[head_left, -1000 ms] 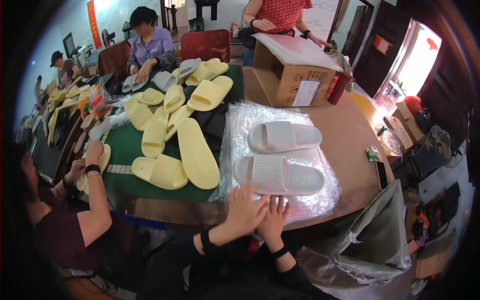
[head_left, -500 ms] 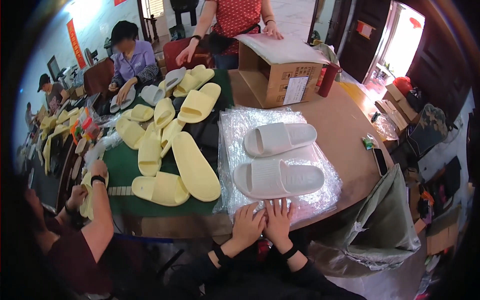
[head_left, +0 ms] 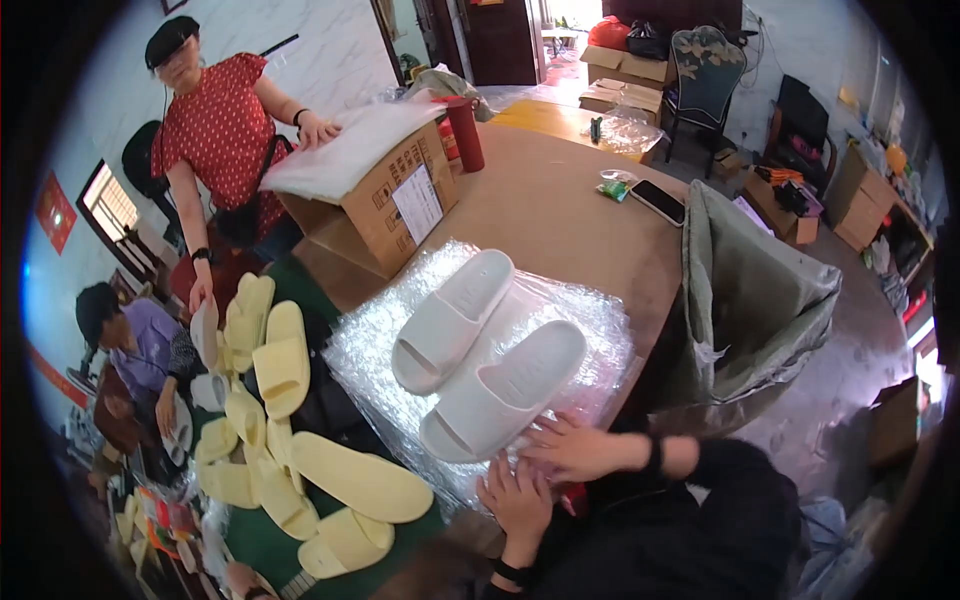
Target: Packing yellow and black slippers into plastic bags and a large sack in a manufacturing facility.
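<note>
Fingers spread, my left hand [head_left: 515, 497] lies on the near edge of a stack of clear plastic bags [head_left: 372, 385]. My right hand [head_left: 580, 449] rests flat on the same edge, its fingertips close to the heel-side slide sandal of a light grey pair. Neither hand holds anything. The farther grey slide [head_left: 438, 330] and the nearer grey slide [head_left: 480, 415] lie side by side on the bags, soles down. Left of the stack, a heap of pale yellow slides [head_left: 360, 478] covers the green mat.
A cardboard box [head_left: 405, 205] under plastic sheeting stands beyond the bags, beside a red bottle [head_left: 463, 138]. A phone [head_left: 658, 202] lies near the right edge, by an olive sack [head_left: 745, 310]. Across the table, a person in red [head_left: 228, 135] holds a slide; another person in purple [head_left: 150, 350] sits nearby.
My view has swung right and tilted, so the whole scene appears turned. Across the table, the person in red has taken hold of a light slide. Both my hands stay at the bags' near edge.
</note>
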The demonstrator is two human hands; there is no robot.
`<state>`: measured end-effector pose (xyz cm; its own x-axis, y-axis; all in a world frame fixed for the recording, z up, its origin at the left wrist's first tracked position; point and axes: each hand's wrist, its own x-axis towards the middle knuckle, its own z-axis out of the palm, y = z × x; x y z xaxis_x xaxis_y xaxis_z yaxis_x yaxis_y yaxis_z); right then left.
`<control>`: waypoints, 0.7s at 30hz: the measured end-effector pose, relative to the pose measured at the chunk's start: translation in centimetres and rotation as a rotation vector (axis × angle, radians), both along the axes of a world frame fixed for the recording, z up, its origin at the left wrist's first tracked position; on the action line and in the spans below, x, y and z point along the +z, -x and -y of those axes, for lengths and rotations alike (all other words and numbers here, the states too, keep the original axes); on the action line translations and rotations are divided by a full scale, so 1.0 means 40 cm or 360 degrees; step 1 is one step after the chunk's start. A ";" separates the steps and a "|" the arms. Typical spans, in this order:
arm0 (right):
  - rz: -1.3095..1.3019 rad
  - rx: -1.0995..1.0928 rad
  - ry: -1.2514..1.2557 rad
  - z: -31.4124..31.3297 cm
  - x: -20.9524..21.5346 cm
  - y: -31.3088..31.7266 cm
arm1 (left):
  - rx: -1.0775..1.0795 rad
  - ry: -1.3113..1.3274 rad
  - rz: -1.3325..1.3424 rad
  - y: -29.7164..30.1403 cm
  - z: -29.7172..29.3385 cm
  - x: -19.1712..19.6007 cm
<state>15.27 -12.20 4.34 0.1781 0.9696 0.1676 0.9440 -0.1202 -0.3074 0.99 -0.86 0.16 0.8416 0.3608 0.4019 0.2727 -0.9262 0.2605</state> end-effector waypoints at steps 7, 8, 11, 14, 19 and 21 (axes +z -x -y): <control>-0.0850 -0.0794 -0.0389 0.140 0.322 -0.570 | 0.0034 -0.0072 -0.0127 0.012 0.010 -0.007; -0.0789 -0.0988 -0.0399 0.163 0.298 -0.678 | 0.0029 -0.0075 -0.0132 0.012 0.013 -0.005; -0.0247 -0.1645 0.0096 0.259 0.229 -0.970 | 0.0017 -0.0053 -0.0151 -0.002 0.014 -0.001; 0.0306 -0.1968 0.0455 0.265 0.136 -1.116 | 0.0063 -0.0179 -0.0026 0.007 0.019 0.014; -0.0065 -0.2209 0.0496 0.365 0.046 -1.215 | 0.0126 -0.0161 -0.0149 0.002 0.023 -0.017; -0.0322 -0.2077 0.0672 0.395 0.072 -1.243 | 0.0097 -0.0134 -0.0171 -0.005 0.027 -0.007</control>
